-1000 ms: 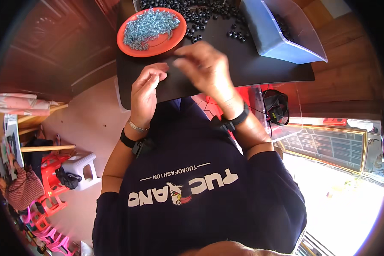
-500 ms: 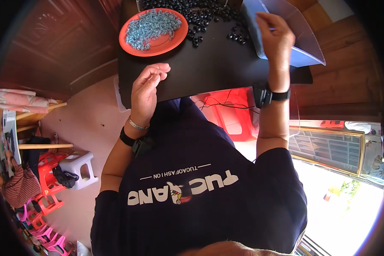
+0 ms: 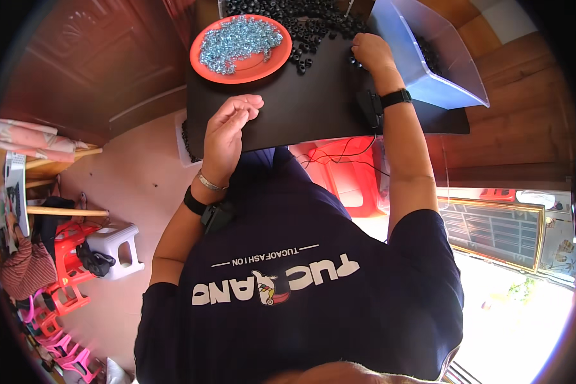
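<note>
My left hand point(image 3: 227, 131) hangs over the near left part of the black table point(image 3: 301, 105), its fingers curled and pressed toward the thumb. Whatever it may hold is too small or hidden. My right hand point(image 3: 372, 52) reaches down at the right edge of a spread of small black ring-like parts point(image 3: 310, 40). Its fingers are bent closed and mostly hidden behind the hand, with a few black parts just beneath. Beyond my left hand stands an orange-red plate point(image 3: 255, 72) heaped with small shiny, pale blue metallic pieces point(image 3: 240, 41).
A translucent bluish bin point(image 3: 438, 89) with black parts point(image 3: 427, 56) inside stands right of my right hand. Below the table are a red stool point(image 3: 342, 179) and dark cables. Red and white stools point(image 3: 118, 246) and another person in striped clothing point(image 3: 29, 269) are at far left.
My right hand has moved left from above the bin's edge to the black parts on the table. The left hand keeps its pose. The view has shifted slightly.
</note>
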The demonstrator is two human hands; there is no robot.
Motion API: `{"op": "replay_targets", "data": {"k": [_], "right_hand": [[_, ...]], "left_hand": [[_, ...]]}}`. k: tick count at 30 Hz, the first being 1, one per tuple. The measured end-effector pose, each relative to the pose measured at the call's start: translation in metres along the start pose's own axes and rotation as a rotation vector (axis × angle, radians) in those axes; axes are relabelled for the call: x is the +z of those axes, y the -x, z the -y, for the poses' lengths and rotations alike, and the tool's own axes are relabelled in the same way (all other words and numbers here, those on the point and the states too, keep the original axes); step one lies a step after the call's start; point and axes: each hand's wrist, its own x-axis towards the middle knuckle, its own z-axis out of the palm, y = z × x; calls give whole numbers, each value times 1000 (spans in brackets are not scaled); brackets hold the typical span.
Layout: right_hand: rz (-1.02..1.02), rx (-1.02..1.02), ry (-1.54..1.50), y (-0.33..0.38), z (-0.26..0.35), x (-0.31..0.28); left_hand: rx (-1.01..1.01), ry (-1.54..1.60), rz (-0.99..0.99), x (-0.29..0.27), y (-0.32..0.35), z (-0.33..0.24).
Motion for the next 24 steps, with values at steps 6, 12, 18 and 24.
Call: {"op": "replay_targets", "data": {"k": [6,12,18,24], "right_hand": [[54,-132,-1025,38,49,-36],[317,-242,-1630,110,129,-53],[170,-341,-1644,129,172,-25],[88,-425,-1537,130,178,-23]], "left_hand": [[-2,-29,24,-5,0,3],[-33,10,16,-1,-3,0],[-26,134,13,0,-2,3],[-47,128,1,-5,0,3]]}}
